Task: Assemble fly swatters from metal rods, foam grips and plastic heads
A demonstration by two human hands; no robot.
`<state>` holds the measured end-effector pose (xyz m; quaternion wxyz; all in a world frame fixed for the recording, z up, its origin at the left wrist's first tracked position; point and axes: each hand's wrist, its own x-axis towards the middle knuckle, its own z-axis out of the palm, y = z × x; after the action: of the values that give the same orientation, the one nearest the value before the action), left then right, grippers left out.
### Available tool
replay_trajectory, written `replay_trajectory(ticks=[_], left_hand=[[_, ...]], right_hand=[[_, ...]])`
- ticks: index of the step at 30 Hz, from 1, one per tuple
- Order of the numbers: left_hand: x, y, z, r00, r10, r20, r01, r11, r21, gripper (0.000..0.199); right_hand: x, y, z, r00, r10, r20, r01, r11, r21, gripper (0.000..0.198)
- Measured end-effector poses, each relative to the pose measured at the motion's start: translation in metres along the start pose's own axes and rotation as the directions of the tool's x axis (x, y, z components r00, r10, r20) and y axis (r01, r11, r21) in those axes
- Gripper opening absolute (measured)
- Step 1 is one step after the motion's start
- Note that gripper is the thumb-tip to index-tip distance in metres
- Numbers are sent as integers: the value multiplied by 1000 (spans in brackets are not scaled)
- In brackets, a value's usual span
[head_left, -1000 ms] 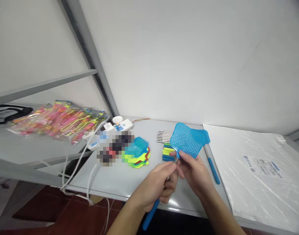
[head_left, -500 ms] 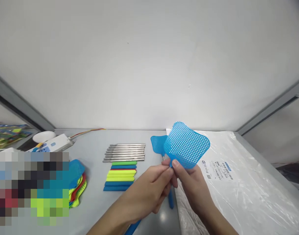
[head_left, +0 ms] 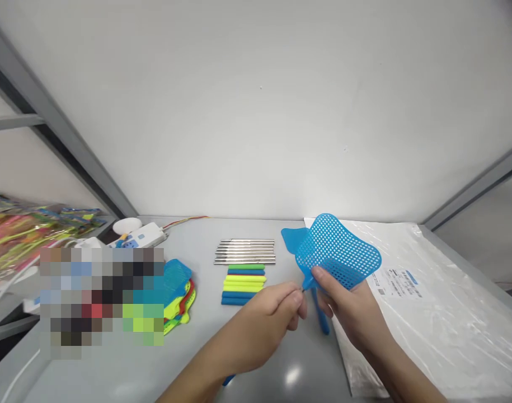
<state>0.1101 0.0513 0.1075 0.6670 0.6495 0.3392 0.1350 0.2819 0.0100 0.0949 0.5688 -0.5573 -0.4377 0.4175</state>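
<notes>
Left hand [head_left: 276, 307] and right hand [head_left: 352, 305] work close together, as seen from the head camera, neither of them idle. Left has its thumb pressed against curled fingers, closed around a thin metal rod [head_left: 303, 290], of which only a sliver shows. Right pinches the blue swatter head [head_left: 337, 249] at its base, thumb on the near face, fingers mostly hidden behind. That head stands at one o'clock from the left fist, mesh tilted up, its narrow neck meeting the rod between the two hands. A blue tip [head_left: 229, 379] pokes out at seven o'clock, under the left forearm; whether it joins the rod is hidden.

Around the hands on the grey table [head_left: 197, 330], a second blue swatter [head_left: 293, 239] lies beyond and partly beneath them, from twelve to five o'clock. Loose metal rods [head_left: 245, 252] lie at ten, coloured grips [head_left: 244, 284] at nine, and a pile of swatter heads [head_left: 178, 274] farther out at nine. White wrapped packaging [head_left: 452, 330] spreads at three.

Judging the risks: smooth metal could slip in the left fist under a hard push; force off the line could bend or split the soft-looking neck; a shallow fit could leave the head loose; a dropping wrist could knock the swatter below.
</notes>
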Motion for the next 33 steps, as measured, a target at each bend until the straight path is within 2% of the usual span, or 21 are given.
replay_trajectory(ticks=[2,4,8,12,16,19,23,30,33], left_hand=[[-21,-7,-1,990,109,-92,-93,982,162,33],[-43,-16,-3,977,161,-138,-118,954,276,32],[-77,-31,-10,969,153,-195,-70,924,375,31],[-87,-33,-11,948,229,-220,-113,891,440,31],[-76,-25,-7,900,369,-233,-224,849,479,32],[-65,-19,-5,877,414,-243,-262,837,480,28],[-54,-15,-4,879,420,-225,-298,853,429,15],[-53,-13,9,900,400,-173,-328,883,335,22],[-56,-18,17,882,426,-202,-347,876,335,23]], right_hand=[[-15,0,19,999,-18,-33,18,1000,-9,42],[-31,6,39,998,-12,-63,13,1000,13,42],[-54,19,72,997,-22,-72,27,998,64,42],[-62,21,88,999,27,-23,-22,980,198,42],[-54,17,82,994,6,113,-28,982,189,33],[-44,20,68,984,-45,175,8,979,205,28],[-34,28,53,986,-119,119,89,968,235,25],[-37,33,45,981,-172,86,158,975,155,22],[-44,32,43,975,-209,75,199,972,123,22]])
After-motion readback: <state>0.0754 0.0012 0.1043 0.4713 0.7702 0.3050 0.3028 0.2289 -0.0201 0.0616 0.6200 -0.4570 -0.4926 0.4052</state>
